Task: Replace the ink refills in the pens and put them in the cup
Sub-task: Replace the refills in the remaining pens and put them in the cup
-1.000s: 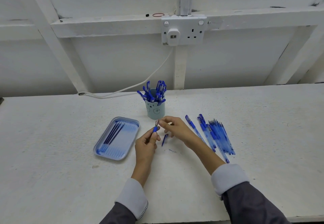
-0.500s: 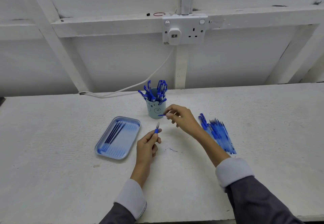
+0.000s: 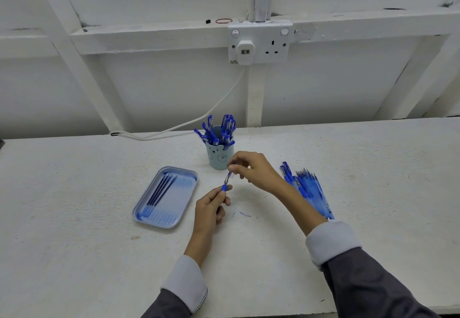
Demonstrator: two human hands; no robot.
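Step in hand: fitting a small clear cap [image 3: 230,175] onto the tip of a blue-gripped clear plastic pen [image 3: 225,187], as far as I can judge; the piece is too small to be sure it's a cap.
Left hand [image 3: 211,208]: fingers curled round the pen's lower barrel, with the tip angled up towards the pale blue bear-face cup [image 3: 219,159].
Right hand [image 3: 254,168]: thumb and fingertips pinching the clear piece right at the pen tip.
Doing it well: I'd keep the left hand still and line the piece up with the barrel before pushing. If it goes on crooked it could jam or smear ink.
Pen's place: just in front of the cup, held between both hands above the white counter [image 3: 99,255].
Cup: already crowded with blue pens [image 3: 224,128], so the drop needs a gap among them.
Blue metal tray [image 3: 174,205]: front-left of the cup, holding a few dark refills [image 3: 160,190].
Loose pens [image 3: 308,190]: a fanned pile right of the cup, beyond the right wrist.
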